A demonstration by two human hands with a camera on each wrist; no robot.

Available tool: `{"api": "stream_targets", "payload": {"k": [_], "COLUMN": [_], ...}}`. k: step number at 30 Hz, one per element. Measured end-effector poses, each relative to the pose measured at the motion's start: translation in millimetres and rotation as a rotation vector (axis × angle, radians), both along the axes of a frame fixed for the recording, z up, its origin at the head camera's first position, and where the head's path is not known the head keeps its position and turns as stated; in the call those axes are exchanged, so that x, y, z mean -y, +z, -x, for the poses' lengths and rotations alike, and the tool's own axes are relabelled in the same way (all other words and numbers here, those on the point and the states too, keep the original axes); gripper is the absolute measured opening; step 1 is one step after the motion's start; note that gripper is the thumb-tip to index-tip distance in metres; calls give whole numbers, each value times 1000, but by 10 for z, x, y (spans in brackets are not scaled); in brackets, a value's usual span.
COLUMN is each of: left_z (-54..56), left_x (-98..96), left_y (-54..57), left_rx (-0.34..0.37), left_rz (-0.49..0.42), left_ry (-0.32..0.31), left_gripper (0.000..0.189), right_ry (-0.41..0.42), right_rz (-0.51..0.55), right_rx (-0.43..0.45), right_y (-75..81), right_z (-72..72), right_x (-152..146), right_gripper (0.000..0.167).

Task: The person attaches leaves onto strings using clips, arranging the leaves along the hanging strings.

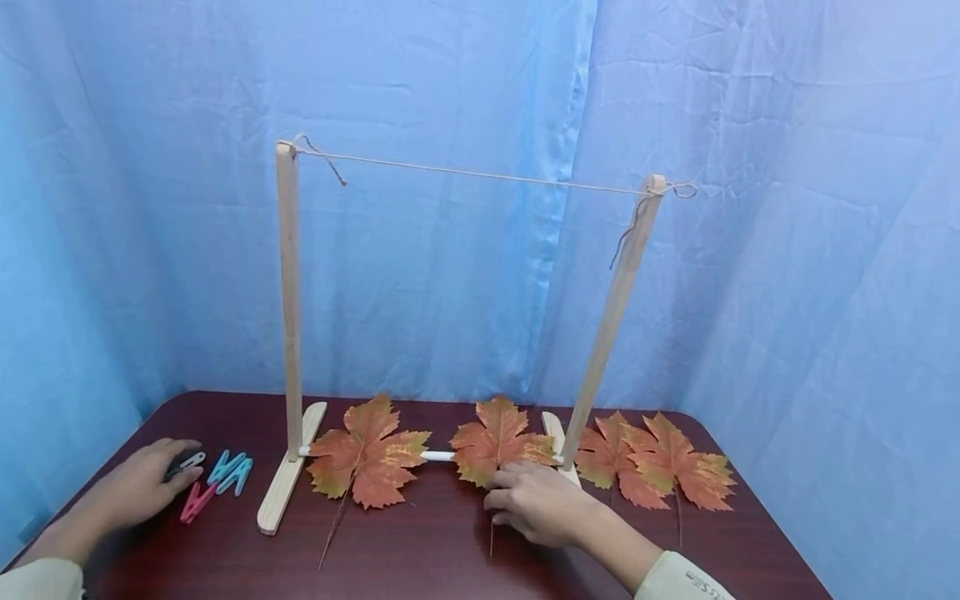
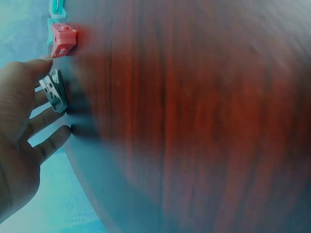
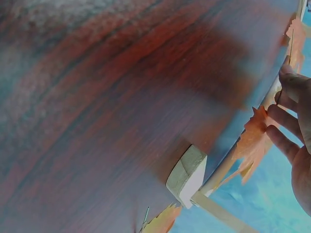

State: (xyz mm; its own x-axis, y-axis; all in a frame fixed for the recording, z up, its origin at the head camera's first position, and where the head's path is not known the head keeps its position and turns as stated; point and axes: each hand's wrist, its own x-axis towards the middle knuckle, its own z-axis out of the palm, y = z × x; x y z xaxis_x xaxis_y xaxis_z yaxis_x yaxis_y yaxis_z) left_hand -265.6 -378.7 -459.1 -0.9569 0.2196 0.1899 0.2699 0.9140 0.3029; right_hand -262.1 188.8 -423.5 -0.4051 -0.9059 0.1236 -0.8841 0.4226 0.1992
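Cream cuffs (image 1: 48, 579) at both bottom corners of the head frame, lettering on the right one. Dark red-brown table (image 1: 360, 558) below.

Left hand (image 1: 142, 487), lower left: relaxed, fingers parted about the grey clip (image 1: 195, 459). Left wrist view shows a gap between thumb and clip, no clear pinch; contact can't be told for sure.

Right hand (image 1: 536, 504), lower centre-right: grasping, thumb and finger on the stem of the centre leaf (image 1: 495, 429). Leaf is just beyond the fingers, red-orange with yellow-green edges, blade over the white crossbar (image 1: 437, 456).

Pink clip (image 1: 197, 502) lies just right of the left hand, two light-blue clips (image 1: 234, 472) right beside it.

Left leaf (image 1: 367, 467), lower centre-left: also over the crossbar, stem toward the bottom edge. Two more leaves (image 1: 678, 462) at lower right, overlapping, outside the stand.

Wooden stand: flat feet (image 1: 281, 500) on the table, left post (image 1: 288, 308) near vertical in frame, right post (image 1: 611, 325) slanting up-right. String (image 1: 480, 174) tied between the post tops, loose ends hanging at both knots.

Blue curtain (image 1: 427, 275) fills the back and both sides.
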Motion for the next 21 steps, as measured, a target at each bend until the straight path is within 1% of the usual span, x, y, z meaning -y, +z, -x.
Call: {"api": "stream_targets", "payload": {"k": [10,14,21], "left_z": [105,120,121], "left_x": [-19,-17,-42], "left_y": [-7,-5,11], "left_rx": [37,43,46], "left_rz": [28,35,15], "left_ry": [38,42,56], "left_gripper": [41,38,35], "right_ry": [-22,-29,-14], "right_rz": [6,24,94], "right_rx": [-3,-11,-11], "right_y": [43,73,157], "right_z": [3,11,28], "right_x": [-3,4,22], "right_gripper": [14,14,11]}}
